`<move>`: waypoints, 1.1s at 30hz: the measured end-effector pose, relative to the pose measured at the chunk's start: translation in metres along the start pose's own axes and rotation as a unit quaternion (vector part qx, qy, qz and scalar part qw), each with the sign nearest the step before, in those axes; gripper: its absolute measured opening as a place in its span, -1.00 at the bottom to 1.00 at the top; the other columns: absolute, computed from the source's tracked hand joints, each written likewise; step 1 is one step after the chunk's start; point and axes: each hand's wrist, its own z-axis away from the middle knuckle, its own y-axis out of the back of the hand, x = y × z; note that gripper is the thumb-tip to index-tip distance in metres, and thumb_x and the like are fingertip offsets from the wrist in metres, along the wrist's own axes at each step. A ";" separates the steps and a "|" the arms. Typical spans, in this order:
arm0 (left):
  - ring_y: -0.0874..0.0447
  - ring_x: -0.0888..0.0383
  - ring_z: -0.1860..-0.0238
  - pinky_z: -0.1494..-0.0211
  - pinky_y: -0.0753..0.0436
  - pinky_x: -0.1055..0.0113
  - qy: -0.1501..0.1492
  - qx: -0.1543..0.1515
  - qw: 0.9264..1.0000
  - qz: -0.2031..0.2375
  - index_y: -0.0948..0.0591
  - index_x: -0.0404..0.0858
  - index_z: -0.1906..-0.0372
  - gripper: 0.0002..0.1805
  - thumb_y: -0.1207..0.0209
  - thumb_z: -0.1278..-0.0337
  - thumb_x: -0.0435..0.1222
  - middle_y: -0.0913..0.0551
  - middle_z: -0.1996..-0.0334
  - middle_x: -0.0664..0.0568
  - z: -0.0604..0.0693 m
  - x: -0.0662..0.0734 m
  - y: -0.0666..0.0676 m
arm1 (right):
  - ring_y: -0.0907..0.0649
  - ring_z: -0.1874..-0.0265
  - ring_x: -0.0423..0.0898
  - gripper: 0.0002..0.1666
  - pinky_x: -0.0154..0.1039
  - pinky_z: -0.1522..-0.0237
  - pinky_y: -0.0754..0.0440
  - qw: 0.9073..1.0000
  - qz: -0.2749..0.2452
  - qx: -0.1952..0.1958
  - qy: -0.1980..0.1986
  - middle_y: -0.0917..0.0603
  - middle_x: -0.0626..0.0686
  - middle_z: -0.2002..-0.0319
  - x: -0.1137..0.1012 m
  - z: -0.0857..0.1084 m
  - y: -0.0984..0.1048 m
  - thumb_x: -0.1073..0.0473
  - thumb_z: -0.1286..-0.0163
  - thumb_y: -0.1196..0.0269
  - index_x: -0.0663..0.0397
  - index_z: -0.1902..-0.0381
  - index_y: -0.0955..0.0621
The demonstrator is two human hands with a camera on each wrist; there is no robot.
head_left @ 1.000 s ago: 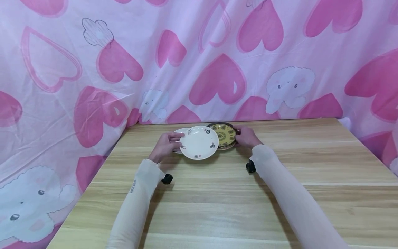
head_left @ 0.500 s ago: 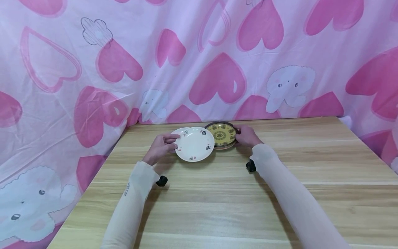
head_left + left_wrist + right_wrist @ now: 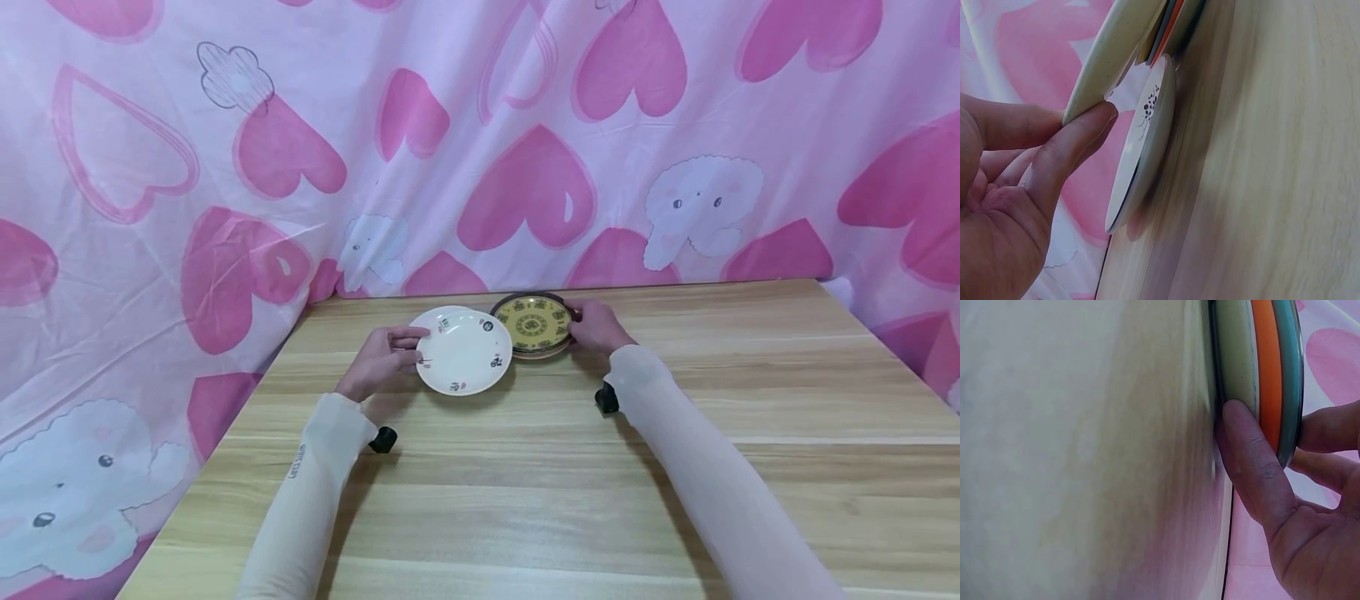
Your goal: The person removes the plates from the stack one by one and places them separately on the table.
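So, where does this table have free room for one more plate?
Bare: the pale wooden table between the white left sleeve and white right sleeve, and right of the latter.
Crowded: far middle, where the left hand holds a white round plate over another white plate, beside the yellow-topped round stack the right hand grips.

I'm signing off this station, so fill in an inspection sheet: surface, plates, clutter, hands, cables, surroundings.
Surface: wooden table, pale with visible grain.
Plates: a white plate raised above a second white plate; beside them, a stack of plates with a yellow patterned top.
Clutter: nothing seen.
Hands: left hand pinches the raised white plate at its edge; right hand grips the edge of the stack of plates.
Cables: nothing seen.
Surroundings: pink cloth printed with hearts behind the table.
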 end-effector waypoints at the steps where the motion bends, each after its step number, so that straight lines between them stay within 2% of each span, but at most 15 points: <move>1: -0.69 0.22 0.09 0.04 -0.79 0.36 -0.001 -0.001 1.000 -0.001 -0.52 -0.37 -0.30 -0.48 -0.18 -0.20 -0.50 -0.57 -0.26 -0.33 0.001 -0.001 0.001 | -0.71 0.03 0.18 -0.30 -0.27 0.22 -0.81 1.000 0.001 0.000 0.000 -0.45 0.46 -0.32 0.000 0.000 0.000 0.37 -0.44 0.00 0.25 -0.53 -0.20; 3: -0.69 0.25 0.11 0.07 -0.78 0.41 0.001 -0.003 1.000 -0.006 -0.53 -0.35 -0.30 -0.48 -0.19 -0.19 -0.50 -0.57 -0.26 -0.31 0.002 -0.002 0.003 | -0.70 0.01 0.19 -0.30 -0.27 0.22 -0.81 1.000 0.003 -0.001 0.000 -0.44 0.46 -0.34 0.001 -0.001 0.000 0.37 -0.44 0.00 0.25 -0.53 -0.20; 11: -0.69 0.30 0.13 0.02 -0.77 0.37 0.005 -0.023 1.000 -0.021 -0.52 -0.35 -0.30 -0.47 -0.18 -0.18 -0.49 -0.59 -0.25 -0.32 0.006 -0.005 0.011 | -0.66 -0.10 0.21 -0.29 -0.27 0.17 -0.80 1.000 0.004 -0.002 -0.003 -0.40 0.44 -0.39 0.000 0.000 0.000 0.36 -0.45 0.01 0.23 -0.54 -0.19; 22: -0.72 0.27 0.12 0.06 -0.77 0.42 0.004 -0.050 0.999 -0.017 -0.52 -0.37 -0.30 -0.49 -0.16 -0.21 -0.49 -0.60 -0.23 -0.35 0.010 -0.009 0.016 | -0.67 -0.06 0.19 -0.31 -0.27 0.17 -0.81 1.000 0.001 -0.003 0.004 -0.42 0.45 -0.36 -0.001 0.002 -0.001 0.37 -0.45 0.02 0.25 -0.53 -0.20; 33: -0.73 0.24 0.14 0.03 -0.80 0.30 0.011 -0.075 0.997 -0.005 -0.51 -0.41 -0.29 -0.49 -0.13 -0.21 -0.53 -0.61 -0.20 -0.38 0.011 -0.011 0.019 | -0.68 0.00 0.18 -0.30 -0.25 0.17 -0.81 1.000 0.001 -0.004 0.000 -0.43 0.44 -0.36 0.000 0.002 0.000 0.36 -0.46 0.02 0.22 -0.54 -0.19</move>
